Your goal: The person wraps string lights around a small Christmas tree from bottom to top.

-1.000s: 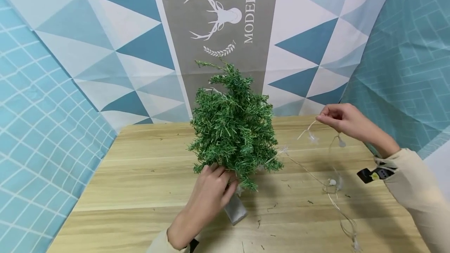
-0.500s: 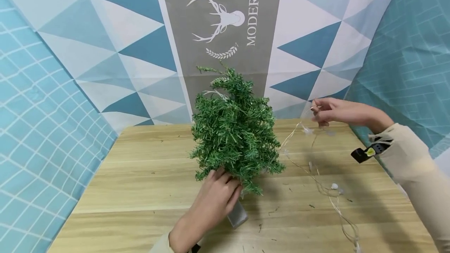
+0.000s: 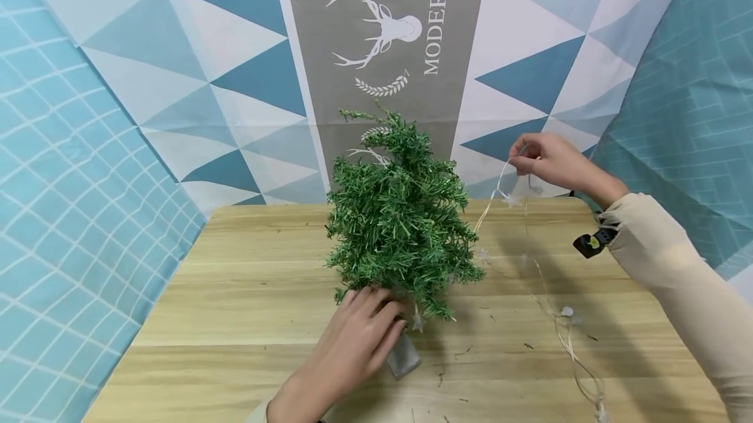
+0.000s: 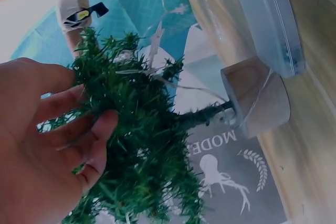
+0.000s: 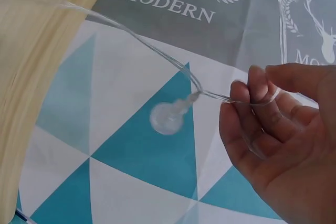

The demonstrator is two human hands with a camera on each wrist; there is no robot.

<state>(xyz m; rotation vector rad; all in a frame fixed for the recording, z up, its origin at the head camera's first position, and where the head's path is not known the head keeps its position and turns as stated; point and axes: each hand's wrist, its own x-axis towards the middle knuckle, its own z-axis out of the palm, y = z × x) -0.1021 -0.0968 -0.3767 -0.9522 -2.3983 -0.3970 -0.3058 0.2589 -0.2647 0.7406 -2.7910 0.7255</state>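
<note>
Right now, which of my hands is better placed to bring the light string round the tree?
Probably the right hand: it holds the light string up beside the tree. The left hand is down at the lower branches.

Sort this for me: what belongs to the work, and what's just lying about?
Part of the work:
green tree, touched by the left hand
string of lights, pinched by the right hand
pale box, probably

Just lying about:
small scraps on the table
(printed backdrop: only behind)
</note>
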